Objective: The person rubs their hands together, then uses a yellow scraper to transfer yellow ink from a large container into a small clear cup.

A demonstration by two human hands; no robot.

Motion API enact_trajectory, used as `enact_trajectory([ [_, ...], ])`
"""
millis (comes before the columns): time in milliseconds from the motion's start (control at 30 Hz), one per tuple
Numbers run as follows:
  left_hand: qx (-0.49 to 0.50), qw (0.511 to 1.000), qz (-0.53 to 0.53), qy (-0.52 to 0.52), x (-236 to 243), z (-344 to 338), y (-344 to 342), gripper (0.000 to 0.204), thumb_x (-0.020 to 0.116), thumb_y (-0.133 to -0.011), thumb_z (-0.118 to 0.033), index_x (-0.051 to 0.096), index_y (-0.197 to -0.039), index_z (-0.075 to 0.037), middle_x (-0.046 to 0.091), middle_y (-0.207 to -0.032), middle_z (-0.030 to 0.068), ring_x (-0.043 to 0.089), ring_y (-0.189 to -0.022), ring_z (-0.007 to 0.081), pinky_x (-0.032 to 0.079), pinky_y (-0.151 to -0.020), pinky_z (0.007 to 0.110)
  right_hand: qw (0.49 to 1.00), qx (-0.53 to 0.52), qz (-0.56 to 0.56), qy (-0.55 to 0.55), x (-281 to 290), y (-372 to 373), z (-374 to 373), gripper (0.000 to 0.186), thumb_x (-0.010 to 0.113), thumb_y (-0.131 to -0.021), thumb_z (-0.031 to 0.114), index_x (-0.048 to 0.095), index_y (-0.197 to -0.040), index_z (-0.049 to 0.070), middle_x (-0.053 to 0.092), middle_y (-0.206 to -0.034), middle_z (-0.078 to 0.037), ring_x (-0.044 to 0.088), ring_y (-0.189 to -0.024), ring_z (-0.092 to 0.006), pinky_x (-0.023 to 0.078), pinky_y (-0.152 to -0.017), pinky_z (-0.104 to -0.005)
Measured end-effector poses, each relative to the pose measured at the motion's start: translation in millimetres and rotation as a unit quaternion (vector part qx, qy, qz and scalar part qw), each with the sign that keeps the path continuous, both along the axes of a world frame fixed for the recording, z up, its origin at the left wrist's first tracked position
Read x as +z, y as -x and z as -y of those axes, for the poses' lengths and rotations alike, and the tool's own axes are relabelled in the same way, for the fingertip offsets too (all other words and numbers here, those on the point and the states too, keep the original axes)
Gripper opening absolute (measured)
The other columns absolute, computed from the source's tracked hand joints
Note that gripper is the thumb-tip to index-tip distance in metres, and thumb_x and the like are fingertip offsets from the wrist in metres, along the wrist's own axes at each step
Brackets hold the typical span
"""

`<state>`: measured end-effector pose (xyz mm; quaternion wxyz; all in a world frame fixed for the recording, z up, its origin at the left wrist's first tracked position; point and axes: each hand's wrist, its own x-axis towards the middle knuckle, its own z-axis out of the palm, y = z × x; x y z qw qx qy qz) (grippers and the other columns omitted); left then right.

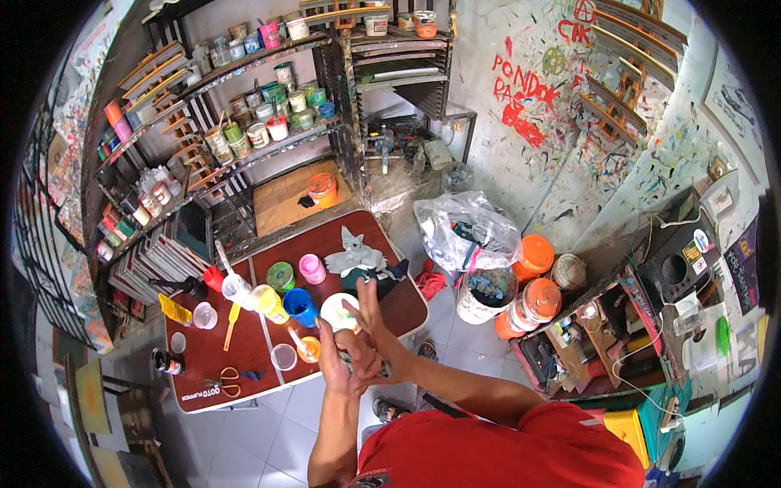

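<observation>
In front of my body, over the table's near edge, my two hands meet. My left hand is closed round a greyish crumpled cloth, mostly hidden, and presses it against my other hand. My right hand has its fingers stretched up and apart. Just beyond the hands stands a white tub, partly covered by the fingers. Close by on the dark red table are a blue paint pot, a small orange cup with a stick in it and a clear cup.
Yellow, green and pink pots, scissors and grey rags lie on the table. Paint-filled shelves line the back. At right stand a bagged bin, orange buckets and a cluttered cabinet.
</observation>
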<state>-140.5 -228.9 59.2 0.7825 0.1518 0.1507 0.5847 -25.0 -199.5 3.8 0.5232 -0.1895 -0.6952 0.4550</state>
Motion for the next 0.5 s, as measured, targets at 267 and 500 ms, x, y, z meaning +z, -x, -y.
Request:
enact_trajectory([
  [267,0.067,0.994,0.032,0.086,43.9,-9.4,-14.1,0.035,0.049,-0.105,-0.043,0.060,-0.094,-0.012,0.053,-0.062,-0.0030,0.041,-0.036,0.0043,0.035,-0.034,0.021,0.991,-0.029,-0.126,0.038,59.1,8.0,4.6,0.160,0.097,-0.059,0.043,-0.027,-0.153,0.006,-0.019,-0.160,-0.032,-0.003,-0.152,-0.0446,0.012,-0.120,-0.0574],
  [500,-0.131,0.934,0.284,0.174,4.3,-1.9,30.3,0.042,0.038,-0.109,-0.040,0.061,-0.103,-0.005,0.046,-0.063,-0.0024,0.039,-0.036,0.0018,0.033,-0.037,0.022,0.948,-0.155,0.093,-0.263,65.9,-27.7,-35.6,0.160,0.089,-0.049,0.068,-0.009,-0.158,0.004,-0.002,-0.158,-0.040,0.010,-0.148,-0.0539,0.015,-0.120,-0.0569],
])
